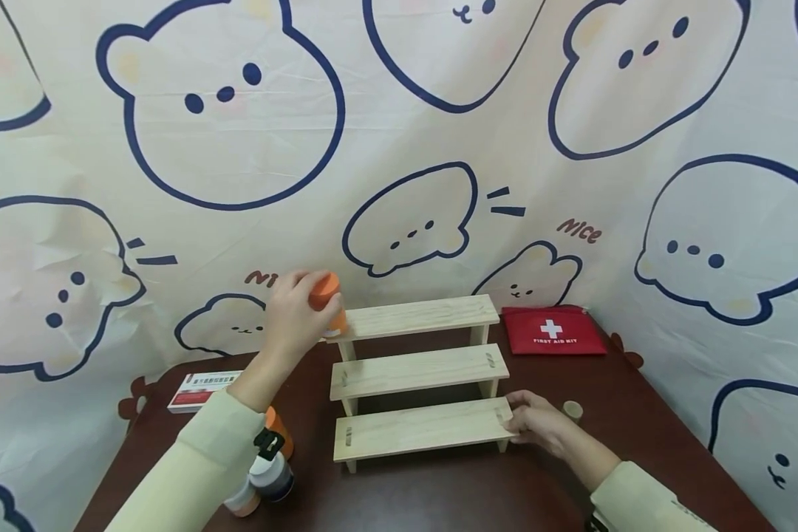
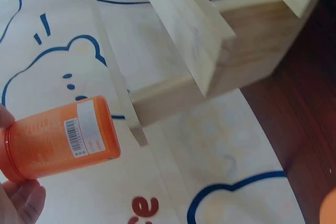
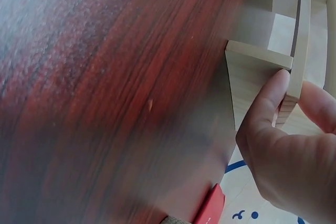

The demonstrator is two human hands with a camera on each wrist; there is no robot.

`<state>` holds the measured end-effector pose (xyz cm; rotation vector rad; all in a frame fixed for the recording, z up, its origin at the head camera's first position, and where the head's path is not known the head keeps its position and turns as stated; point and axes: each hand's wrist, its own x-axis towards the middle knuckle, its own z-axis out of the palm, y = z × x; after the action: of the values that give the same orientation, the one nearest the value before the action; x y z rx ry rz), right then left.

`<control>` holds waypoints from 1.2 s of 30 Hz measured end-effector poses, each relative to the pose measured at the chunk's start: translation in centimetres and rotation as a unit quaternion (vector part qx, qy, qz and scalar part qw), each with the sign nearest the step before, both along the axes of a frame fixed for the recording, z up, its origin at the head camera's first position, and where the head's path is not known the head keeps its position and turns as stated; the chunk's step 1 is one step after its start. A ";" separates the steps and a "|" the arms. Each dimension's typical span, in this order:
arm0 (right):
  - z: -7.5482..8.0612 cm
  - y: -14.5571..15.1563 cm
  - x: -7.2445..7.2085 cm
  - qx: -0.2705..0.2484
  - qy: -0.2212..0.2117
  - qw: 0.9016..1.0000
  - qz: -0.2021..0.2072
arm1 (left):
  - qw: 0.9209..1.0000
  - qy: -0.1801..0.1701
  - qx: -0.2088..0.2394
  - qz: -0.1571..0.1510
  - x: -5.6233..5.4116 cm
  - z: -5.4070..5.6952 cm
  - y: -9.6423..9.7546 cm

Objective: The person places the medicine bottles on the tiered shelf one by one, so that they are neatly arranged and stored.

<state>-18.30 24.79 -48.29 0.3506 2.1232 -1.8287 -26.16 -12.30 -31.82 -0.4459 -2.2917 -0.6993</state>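
My left hand (image 1: 297, 314) grips an orange pill bottle (image 2: 65, 139) by its lid, beside the left end of the top shelf. A white label with a barcode shows on the bottle's side in the left wrist view. The three-step wooden rack (image 1: 419, 375) stands in the middle of the table. With thumb and fingers, my right hand (image 1: 539, 423) pinches the right end of its lowest board (image 1: 425, 430). In the right wrist view, the fingers straddle that board's edge (image 3: 297, 80), against the side support.
A white and red box (image 1: 199, 390) lies at the table's left. Under my left forearm stand another orange bottle (image 1: 279, 431) and white-lidded jars (image 1: 271, 476). A red first aid kit pouch (image 1: 553, 332) rests back right, with a small beige round object (image 1: 573, 411) nearer.
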 end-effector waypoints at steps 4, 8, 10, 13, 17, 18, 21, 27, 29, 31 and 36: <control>0.1 0.0 -0.1 0.000 0.001 1.000 -0.004 | 1.000 -0.020 0.005 -0.008 -0.4 0.2 1.2; 0.1 0.1 -0.1 -0.003 0.005 1.000 -0.002 | 0.999 -0.040 0.009 -0.022 -0.9 0.3 2.6; 0.0 0.0 -0.1 -0.005 0.008 1.000 0.003 | 0.998 -0.050 0.010 -0.025 -1.2 0.3 3.1; -0.1 -0.3 -0.1 -0.008 0.012 1.000 0.010 | 0.998 -0.060 0.000 -0.024 -1.7 -0.2 3.4; -0.2 -0.8 -0.2 -0.002 0.017 1.000 0.009 | 0.999 -0.042 -0.012 -0.020 -2.3 -1.1 3.0; -0.2 -1.0 -0.2 0.000 0.018 1.000 0.009 | 0.999 -0.038 -0.011 -0.020 -2.5 -1.3 2.8; -0.1 -1.3 -0.2 0.005 0.019 1.000 0.010 | 0.998 -0.049 -0.001 -0.031 -2.5 -1.6 2.3; 0.1 -1.3 -0.3 0.004 0.020 1.000 0.015 | 0.993 -0.103 -0.005 -0.057 -2.1 -1.6 2.0; 0.1 -1.2 -0.3 0.008 0.018 1.000 0.017 | 0.993 -0.099 0.000 -0.059 -1.8 -1.7 1.9; 0.0 -1.0 -0.4 0.011 0.018 1.000 0.023 | 0.995 -0.088 0.005 -0.055 -1.5 -1.9 1.7; 0.1 -0.3 -0.1 0.019 0.013 1.000 0.020 | 0.998 -0.036 -0.007 -0.060 -0.9 -2.1 1.8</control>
<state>-18.41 24.50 -48.16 0.2939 2.1678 -1.7828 -27.05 -10.50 -33.93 -0.5760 -2.3542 -0.7707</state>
